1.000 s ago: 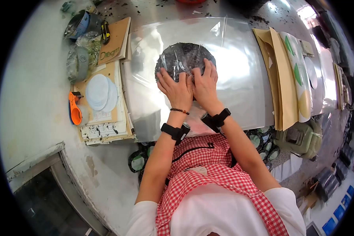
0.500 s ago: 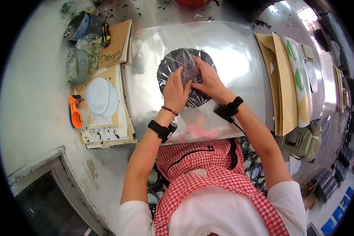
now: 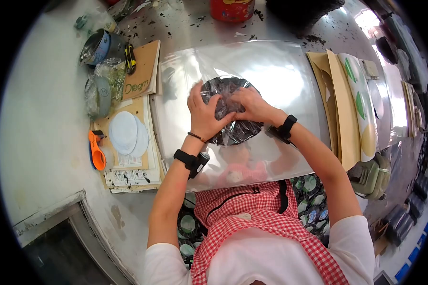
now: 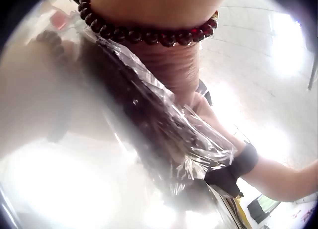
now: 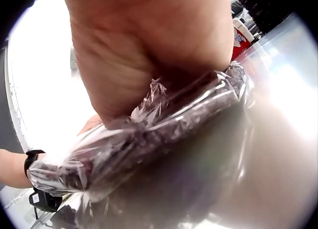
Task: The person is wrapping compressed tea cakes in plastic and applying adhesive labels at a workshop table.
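Note:
A dark round cake (image 3: 242,132), flat and covered in crinkled clear plastic film (image 5: 184,117), lies on a clear, shiny sheet (image 3: 290,95). Around the cake's left side curls my left hand (image 3: 205,114), its thumb reaching over the top toward the middle. Across from it, my right hand (image 3: 254,105) has its fingers bent over the upper surface and pinches bunched film there. Both thumbs come close together near the centre. In the right wrist view, wrinkled film wraps the cake's edge beneath the palm. The right hand's fingertips are hidden there.
On the left are round white papers (image 3: 124,133), an orange scoop (image 3: 97,154), a brown notebook (image 3: 141,71), a yellow-black cutter (image 3: 130,58) and bowls (image 3: 96,47). Brown paper folders (image 3: 340,109) lie to the right. A red bucket (image 3: 232,10) and dark scraps sit at the back.
Both hands went from pressing flat fingers on the near part of the cake to bending around it, bunching the film on top. The left hand shifted outward to the left edge. The head view tilted upward.

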The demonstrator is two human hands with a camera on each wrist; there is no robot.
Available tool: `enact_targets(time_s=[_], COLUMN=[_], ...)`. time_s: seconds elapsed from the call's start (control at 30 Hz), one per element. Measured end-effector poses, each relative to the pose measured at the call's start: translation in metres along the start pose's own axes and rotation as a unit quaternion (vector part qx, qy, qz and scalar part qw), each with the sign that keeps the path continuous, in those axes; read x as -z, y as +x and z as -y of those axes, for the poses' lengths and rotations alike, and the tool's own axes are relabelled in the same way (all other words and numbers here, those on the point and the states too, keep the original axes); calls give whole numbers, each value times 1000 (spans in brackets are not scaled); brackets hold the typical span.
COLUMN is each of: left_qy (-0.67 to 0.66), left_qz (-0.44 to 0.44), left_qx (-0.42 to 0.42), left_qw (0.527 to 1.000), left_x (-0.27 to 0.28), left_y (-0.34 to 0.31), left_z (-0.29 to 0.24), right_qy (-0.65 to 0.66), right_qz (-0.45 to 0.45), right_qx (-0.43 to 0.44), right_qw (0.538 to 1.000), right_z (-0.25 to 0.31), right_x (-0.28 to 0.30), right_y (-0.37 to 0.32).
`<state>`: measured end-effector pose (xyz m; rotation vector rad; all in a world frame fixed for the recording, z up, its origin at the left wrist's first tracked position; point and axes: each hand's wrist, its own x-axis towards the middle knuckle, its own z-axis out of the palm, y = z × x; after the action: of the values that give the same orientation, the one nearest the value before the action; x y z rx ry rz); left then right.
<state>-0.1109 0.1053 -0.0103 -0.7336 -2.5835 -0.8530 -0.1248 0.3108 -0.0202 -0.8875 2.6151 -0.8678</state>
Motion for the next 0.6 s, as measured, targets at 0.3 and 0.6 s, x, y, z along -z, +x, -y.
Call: enact_targets(time_s=[0.3,0.6], left_qy=[-152,-140], left_qz=[-98,51], left_qx=[57,50], left_qw=[982,988], left_x=[-10,-16], left_y=[-4,-6], left_z=[1,19], right_qy=[0,36], right_qz=[-84,-151], right_qx=[37,-6], right_qw=[996,988], right_z=[-1,3], right_x=[-6,-7], right_y=[1,6])
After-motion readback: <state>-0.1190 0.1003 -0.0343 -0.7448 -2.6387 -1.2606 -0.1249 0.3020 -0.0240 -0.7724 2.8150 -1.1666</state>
